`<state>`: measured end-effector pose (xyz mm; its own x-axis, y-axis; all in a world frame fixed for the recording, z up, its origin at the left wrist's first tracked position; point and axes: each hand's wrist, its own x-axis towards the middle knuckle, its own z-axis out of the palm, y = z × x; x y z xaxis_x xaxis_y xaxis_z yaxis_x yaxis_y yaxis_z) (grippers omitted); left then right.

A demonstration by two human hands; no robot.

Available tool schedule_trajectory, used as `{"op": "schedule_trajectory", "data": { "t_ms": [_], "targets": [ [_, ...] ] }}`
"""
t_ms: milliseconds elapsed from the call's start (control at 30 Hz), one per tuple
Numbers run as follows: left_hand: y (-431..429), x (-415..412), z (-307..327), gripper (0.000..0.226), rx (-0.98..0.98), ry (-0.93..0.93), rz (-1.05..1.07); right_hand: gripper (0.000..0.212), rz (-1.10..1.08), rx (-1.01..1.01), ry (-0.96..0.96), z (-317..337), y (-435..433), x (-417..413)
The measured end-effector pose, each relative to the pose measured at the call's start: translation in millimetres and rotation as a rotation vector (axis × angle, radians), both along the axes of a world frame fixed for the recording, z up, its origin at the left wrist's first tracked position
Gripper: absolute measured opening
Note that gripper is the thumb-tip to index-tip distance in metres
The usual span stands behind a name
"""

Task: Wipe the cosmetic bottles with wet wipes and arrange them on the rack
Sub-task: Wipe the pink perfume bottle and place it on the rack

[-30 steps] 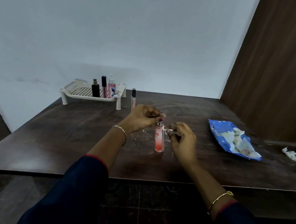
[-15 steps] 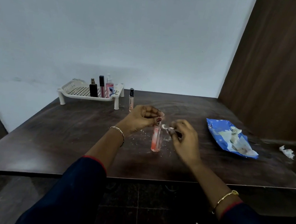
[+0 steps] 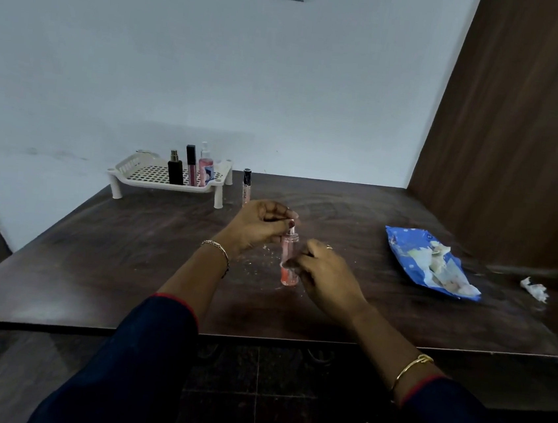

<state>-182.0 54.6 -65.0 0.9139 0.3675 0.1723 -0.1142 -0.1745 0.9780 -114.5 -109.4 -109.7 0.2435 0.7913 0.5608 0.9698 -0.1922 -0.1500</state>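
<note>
A slim pink bottle (image 3: 288,264) stands upright on the dark wooden table (image 3: 127,264). My left hand (image 3: 259,224) pinches its top between the fingertips. My right hand (image 3: 326,273) is closed against the bottle's lower side, holding a small piece of wet wipe that is mostly hidden by the fingers. At the back left stands a white perforated rack (image 3: 147,173) with a black bottle (image 3: 175,169), a pink tube (image 3: 191,166) and a pink spray bottle (image 3: 205,165) on it. A thin tube with a black cap (image 3: 246,187) stands on the table right of the rack.
A blue wet-wipe pack (image 3: 427,261) lies open on the right of the table with wipes spilling out. A crumpled used wipe (image 3: 535,290) lies near the right edge. White crumbs are scattered around the bottle. A wooden panel rises at the right.
My right hand has slid from the bottle's neck down to its lower body. My left hand stays on the top.
</note>
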Motion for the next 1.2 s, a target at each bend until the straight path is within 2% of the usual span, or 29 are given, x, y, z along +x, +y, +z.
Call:
{"op": "schedule_trajectory", "data": {
  "t_ms": [200,367,433,533,633,700,967,1100,1200],
  "targets": [
    [-0.2,4.2,3.0,0.01,0.055,0.039,-0.001,0.015,0.035,-0.141,0.032,-3.0,-6.5,0.0],
    [-2.8,1.3,4.2,0.012,0.074,0.01,-0.002,0.022,0.01,-0.234,0.125,-9.0,-12.5,7.7],
    [-5.3,0.4,5.0,0.012,0.083,0.002,-0.004,0.024,-0.044,-0.201,0.169,-6.9,-17.8,12.1],
    [-8.2,-0.4,5.2,0.012,0.084,-0.005,-0.003,0.019,-0.101,-0.029,0.201,3.7,-21.2,16.3],
    [-8.8,-0.9,5.7,0.011,0.068,-0.018,-0.016,0.017,-0.065,0.124,0.183,19.7,-14.1,11.5],
    [-9.4,-1.2,5.3,0.011,0.04,-0.018,-0.02,0.02,-0.045,0.141,0.14,25.6,-7.3,5.9],
    [-5.8,-0.7,-1.5,0.015,0.011,-0.034,0.015,0.022,-0.012,0.014,-0.083,21.8,0.5,-5.2],
    [-6.0,-0.1,-1.7,0.018,-0.049,-0.026,0.035,0.039,0.016,-0.161,-0.157,7.1,-2.9,-11.7],
    [-4.5,1.1,-1.2,0.014,-0.05,-0.014,0.031,0.028,-0.006,-0.197,-0.118,2.4,-3.4,-12.2]
  ]
}}
